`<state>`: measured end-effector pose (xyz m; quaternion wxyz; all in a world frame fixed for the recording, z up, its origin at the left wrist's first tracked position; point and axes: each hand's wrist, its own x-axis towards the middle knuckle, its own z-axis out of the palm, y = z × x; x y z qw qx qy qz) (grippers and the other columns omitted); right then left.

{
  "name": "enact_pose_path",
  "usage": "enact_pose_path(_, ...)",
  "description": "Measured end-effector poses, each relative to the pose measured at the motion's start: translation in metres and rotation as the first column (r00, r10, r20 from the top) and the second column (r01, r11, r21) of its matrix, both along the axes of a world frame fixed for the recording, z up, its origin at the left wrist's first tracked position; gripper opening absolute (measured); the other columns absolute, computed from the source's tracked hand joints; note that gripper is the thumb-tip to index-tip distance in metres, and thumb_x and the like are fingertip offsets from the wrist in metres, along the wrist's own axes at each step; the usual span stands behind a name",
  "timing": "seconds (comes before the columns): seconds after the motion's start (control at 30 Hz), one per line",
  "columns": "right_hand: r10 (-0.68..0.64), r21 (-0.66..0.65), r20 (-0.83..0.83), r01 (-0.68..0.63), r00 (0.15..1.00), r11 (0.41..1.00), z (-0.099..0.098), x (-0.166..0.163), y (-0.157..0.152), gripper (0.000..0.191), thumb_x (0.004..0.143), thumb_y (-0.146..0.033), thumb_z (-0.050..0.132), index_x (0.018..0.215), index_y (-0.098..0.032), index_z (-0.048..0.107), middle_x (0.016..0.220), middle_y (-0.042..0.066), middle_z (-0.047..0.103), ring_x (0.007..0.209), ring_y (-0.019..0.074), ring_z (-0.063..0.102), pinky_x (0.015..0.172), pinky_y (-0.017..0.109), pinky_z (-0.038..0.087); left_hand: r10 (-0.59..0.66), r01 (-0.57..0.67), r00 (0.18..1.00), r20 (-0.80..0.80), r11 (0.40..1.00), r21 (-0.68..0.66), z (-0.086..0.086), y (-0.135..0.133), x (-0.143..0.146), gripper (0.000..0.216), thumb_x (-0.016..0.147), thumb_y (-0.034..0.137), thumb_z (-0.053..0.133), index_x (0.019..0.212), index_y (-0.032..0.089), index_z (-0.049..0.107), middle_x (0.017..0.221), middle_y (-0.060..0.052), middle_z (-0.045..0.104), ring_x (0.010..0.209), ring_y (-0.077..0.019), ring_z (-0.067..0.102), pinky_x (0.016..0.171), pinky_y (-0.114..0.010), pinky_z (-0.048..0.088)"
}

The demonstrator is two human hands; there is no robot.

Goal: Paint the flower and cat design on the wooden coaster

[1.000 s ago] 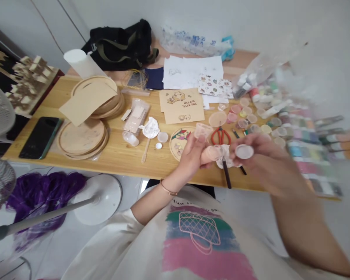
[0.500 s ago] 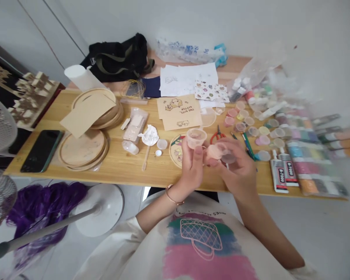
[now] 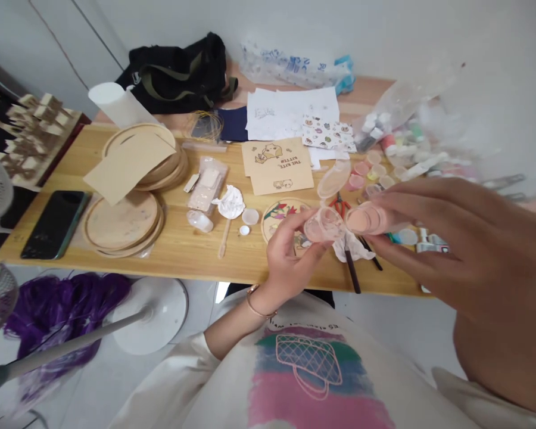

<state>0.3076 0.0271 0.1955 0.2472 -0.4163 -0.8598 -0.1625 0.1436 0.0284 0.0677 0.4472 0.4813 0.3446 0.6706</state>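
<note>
My left hand (image 3: 290, 256) grips a small clear plastic cup (image 3: 320, 226) between thumb and fingers, tilted to the right. Its clear lid (image 3: 334, 179) stands up behind the rim. My right hand (image 3: 455, 256), large and close to the camera, has its fingers around a small pot of peach paint (image 3: 361, 219). That pot lies on its side with its mouth towards the cup, very near the rim; whether they touch I cannot tell. Beneath the hands are a painted round wooden piece (image 3: 277, 221), a crumpled tissue (image 3: 361, 250) and a dark-handled brush (image 3: 352, 271).
Red-handled pliers or scissors (image 3: 339, 204) lie behind the cup. Several paint pots (image 3: 357, 180) stand at right, partly behind my right hand. Wooden discs (image 3: 120, 221), a phone (image 3: 54, 223), a small lidded cup (image 3: 250, 216) and printed kraft paper (image 3: 277, 167) are on the table.
My right hand has moved right and nearer the camera, turning the peach pot's mouth towards the cup. My left hand has tipped the cup rightwards. The tissue and brush have come into sight.
</note>
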Motion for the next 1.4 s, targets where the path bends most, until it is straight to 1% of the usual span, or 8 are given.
enact_pose_path(0.2,0.002,-0.005,0.037,-0.002,0.999,1.000,0.005,-0.002,0.000,0.023,0.085,-0.017,0.068,0.107,-0.022,0.061,0.107,0.005,0.072,0.094,0.0219,0.069,0.078,0.034,0.055,0.019,-0.020,1.000,0.013,0.996,0.091,0.000,0.002,-0.002,0.041,0.080,0.023,0.079,0.119,0.029,0.068,0.110,-0.003,0.075,0.101,-0.0180,0.069,0.093,-0.034,0.054)
enact_pose_path(0.33,-0.025,-0.008,0.059,0.026,0.998,1.000,0.006,-0.001,-0.001,0.017,0.090,-0.026,0.065,0.106,-0.025,0.060,0.107,0.002,0.071,0.091,0.0198,0.069,0.071,0.033,0.055,0.070,-0.066,0.997,-0.019,0.984,0.163,-0.001,0.005,-0.002,0.041,0.080,0.026,0.080,0.119,0.027,0.068,0.106,-0.003,0.076,0.095,-0.0173,0.071,0.086,-0.031,0.057)
enact_pose_path(0.43,-0.030,-0.005,0.082,0.030,0.996,1.000,0.005,-0.002,0.000,0.014,0.090,-0.029,0.065,0.104,-0.026,0.060,0.105,0.001,0.071,0.087,0.0203,0.069,0.065,0.035,0.053,0.066,-0.058,0.997,-0.047,0.985,0.163,-0.002,0.004,-0.002,0.041,0.082,0.026,0.078,0.121,0.027,0.067,0.108,-0.004,0.075,0.098,-0.0181,0.071,0.087,-0.032,0.057)
enact_pose_path(0.8,-0.027,-0.028,0.063,0.029,0.998,0.999,0.004,-0.001,0.001,0.011,0.093,-0.030,0.060,0.104,-0.029,0.060,0.108,0.000,0.071,0.092,0.0217,0.069,0.071,0.037,0.055,0.041,-0.034,0.998,-0.051,0.990,0.134,-0.003,0.003,-0.003,0.041,0.083,0.027,0.077,0.123,0.028,0.066,0.112,-0.005,0.075,0.103,-0.0207,0.070,0.092,-0.037,0.056)
enact_pose_path(1.03,-0.032,-0.064,-0.033,0.030,0.999,0.997,0.002,-0.007,0.000,0.020,0.088,-0.024,0.068,0.107,-0.022,0.062,0.104,0.004,0.073,0.097,0.0181,0.070,0.077,0.029,0.055,0.004,-0.006,1.000,0.017,0.996,0.086,-0.001,0.003,-0.002,0.038,0.081,0.022,0.077,0.117,0.027,0.067,0.106,-0.003,0.075,0.096,-0.0185,0.070,0.087,-0.034,0.056)
enact_pose_path(1.1,-0.093,-0.122,-0.076,0.084,0.993,0.989,0.002,-0.009,-0.002,0.019,0.087,-0.026,0.070,0.105,-0.022,0.064,0.101,0.004,0.074,0.096,0.0172,0.070,0.077,0.028,0.055,-0.004,0.002,0.999,0.032,0.998,0.066,-0.001,0.003,-0.002,0.037,0.080,0.021,0.077,0.116,0.027,0.067,0.105,-0.003,0.075,0.095,-0.0178,0.070,0.085,-0.033,0.056)
enact_pose_path(1.23,-0.167,-0.296,-0.236,0.093,0.957,0.951,-0.003,-0.009,-0.001,0.021,0.085,-0.040,0.071,0.100,-0.027,0.068,0.090,-0.004,0.074,0.073,0.0107,0.066,0.059,0.024,0.051,-0.006,0.006,0.999,0.047,1.000,0.002,-0.002,0.004,0.000,0.034,0.078,0.026,0.080,0.110,0.024,0.068,0.102,-0.004,0.074,0.094,-0.0181,0.070,0.083,-0.033,0.056)
enact_pose_path(1.4,-0.341,-0.575,-0.459,0.018,0.821,0.818,-0.023,-0.005,0.012,0.026,0.071,-0.039,0.080,0.092,-0.027,0.071,0.083,-0.006,0.071,0.061,0.0087,0.059,0.052,0.022,0.048,-0.065,0.073,0.995,0.078,0.993,-0.095,-0.004,0.007,-0.003,0.032,0.076,0.026,0.081,0.105,0.024,0.067,0.103,-0.004,0.074,0.095,-0.0184,0.071,0.084,-0.034,0.057)
